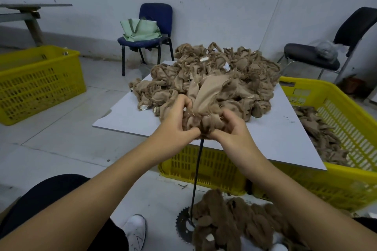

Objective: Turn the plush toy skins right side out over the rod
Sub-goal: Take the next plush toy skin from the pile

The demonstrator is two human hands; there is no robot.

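A brown plush toy skin (204, 106) sits bunched on top of a thin black rod (196, 171), its smooth inner fabric showing above. My left hand (175, 120) grips the bunched fur on its left side. My right hand (232, 128) grips it on the right. The rod rises from a toothed metal disc (183, 224) on the floor. Behind, a heap of inside-out skins (220, 75) lies on a white board (130, 116). Several furry turned skins (230, 222) lie on the floor by the disc.
The board rests on a yellow crate (204, 171); a second yellow crate (346, 181) at right holds more skins. Another yellow crate (38, 81) stands at left. A blue chair (155, 26) with a green bag and a black chair (314, 55) stand by the wall.
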